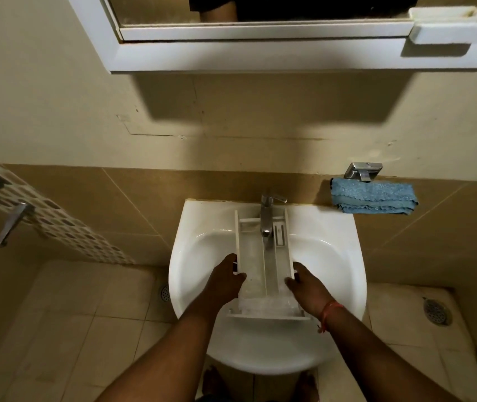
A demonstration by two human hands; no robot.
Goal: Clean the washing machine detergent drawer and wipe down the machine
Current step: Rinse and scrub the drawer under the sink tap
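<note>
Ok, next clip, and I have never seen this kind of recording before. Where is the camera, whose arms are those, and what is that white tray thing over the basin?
There is no robot here. The single picture comes from a wide-angle camera worn on a person's head, looking forward and down, so the two bare arms coming in from the bottom are the wearer's own. The left hand and the right hand each grip one side wall of a white detergent drawer, taken out of a washing machine and held over a white sink. The drawer's far end sits under the metal tap. Whether water is running I cannot tell. A folded blue cloth lies on the tiled ledge to the right of the sink, under a small metal wall fitting. Above hangs a white-framed mirror cabinet. The washing machine itself is not in view.
</note>
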